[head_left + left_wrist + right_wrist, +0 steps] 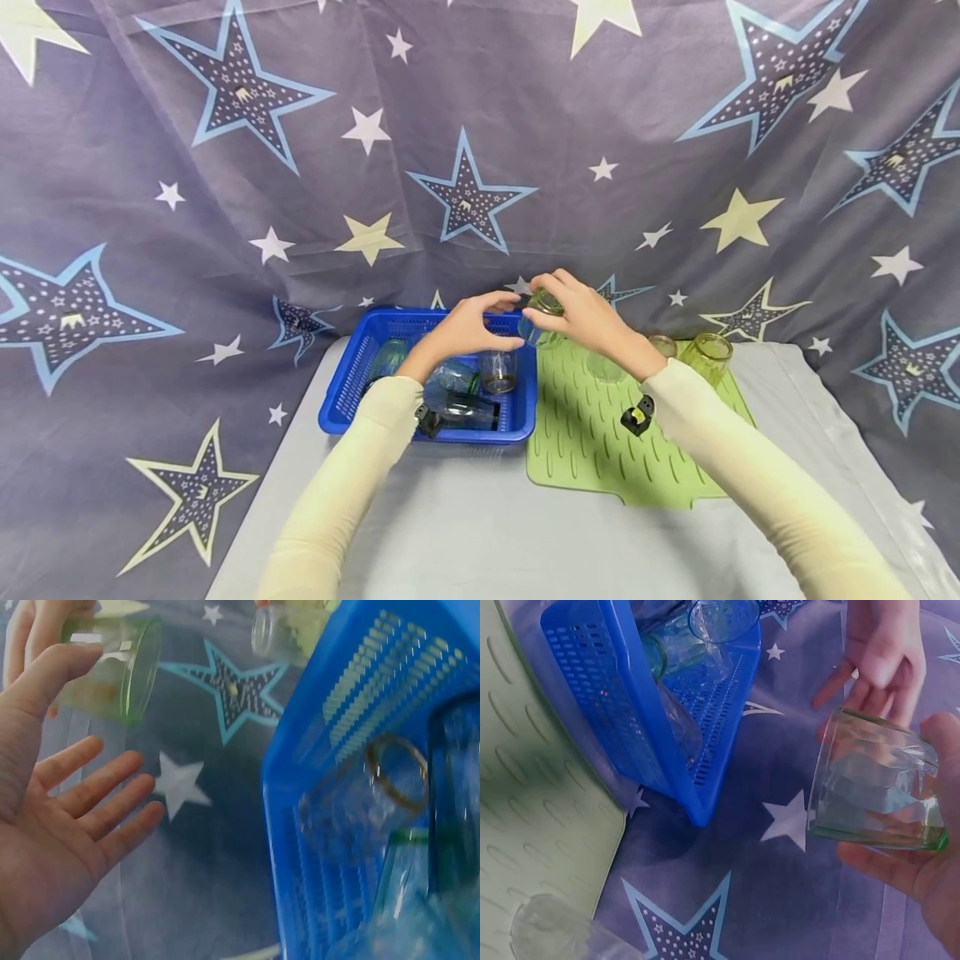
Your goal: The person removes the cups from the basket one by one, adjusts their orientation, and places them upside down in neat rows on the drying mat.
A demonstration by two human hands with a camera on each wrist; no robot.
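Observation:
My right hand (581,312) grips a green-tinted clear drinking glass (547,302) above the right end of a blue plastic basket (330,400). In the right wrist view, thumb and fingers go round the base end of this glass (874,784), whose rim faces left. My left hand (472,323) is just left of the glass, fingers spread and thumb apart. From the left wrist, its palm (67,847) is seen bare, and the thumb overlaps the glass (139,675) in view; whether it touches cannot be told.
Several glasses lie in the basket, among them a clear tumbler (497,371) and a dark glass (468,411). A green ridged drying mat (577,458) is to its right, bearing a yellow glass (707,357) and other clear glasses. A star-patterned curtain (465,83) hangs behind the table.

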